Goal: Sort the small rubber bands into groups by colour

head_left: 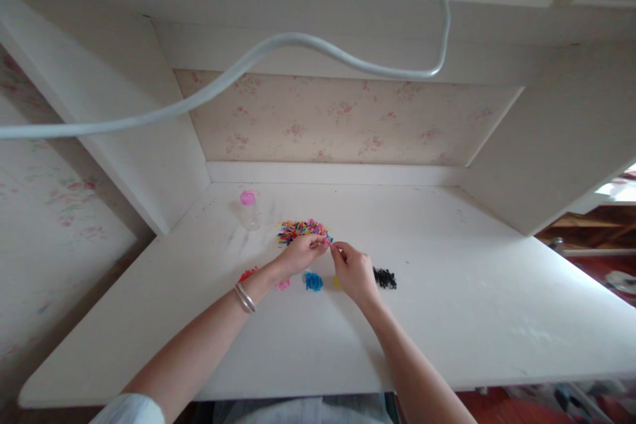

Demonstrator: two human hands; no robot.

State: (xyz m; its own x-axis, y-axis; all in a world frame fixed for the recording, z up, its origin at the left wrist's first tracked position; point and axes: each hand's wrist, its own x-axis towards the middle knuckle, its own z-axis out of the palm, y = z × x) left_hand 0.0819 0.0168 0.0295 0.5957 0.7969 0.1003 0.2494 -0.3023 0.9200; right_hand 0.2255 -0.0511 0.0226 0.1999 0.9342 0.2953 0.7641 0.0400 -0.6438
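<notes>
A mixed heap of small multicoloured pieces [297,229] lies on the white desk. My left hand [304,253], bent over the heap's near side, pinches a small pink piece. Close to its right, my right hand [352,268] has thumb and finger closed at the same pink piece. Nearer me is a row of small piles: red [247,274], pink [283,284], blue [313,281], yellow [336,282] and black [386,278]. My left forearm partly covers the red and pink piles; my right hand hides part of the yellow and black ones.
A clear container with a pink top [248,198] is at the back left of the desk [447,324]. A white cable [298,40] crosses the upper view below a shelf. Side panels flank the desk.
</notes>
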